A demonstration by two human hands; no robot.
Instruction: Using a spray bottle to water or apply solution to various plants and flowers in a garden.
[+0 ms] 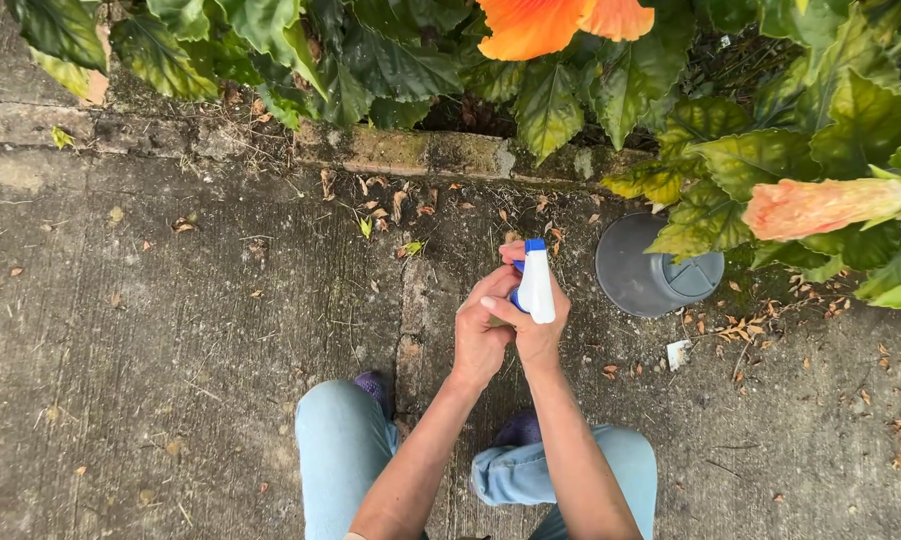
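A white spray head with a blue nozzle (536, 285) is gripped at frame centre by both hands: the left hand (480, 330) is wrapped around from 9 o'clock, the right hand (538, 335) is closed on it from 6 o'clock. A grey pot (635, 275) is seen at 3 o'clock on the concrete ground (170, 350), under green leaves (750, 160) and an orange flower (540, 25).

Open concrete (170, 350) lies left of the hands, bare but for scattered dry leaves. To the right a grey pot (650, 275) stands near, half under hibiscus leaves (770, 160). Ahead, the stone kerb (420, 152) and foliage close the way; the knees (340, 440) crowd the space below
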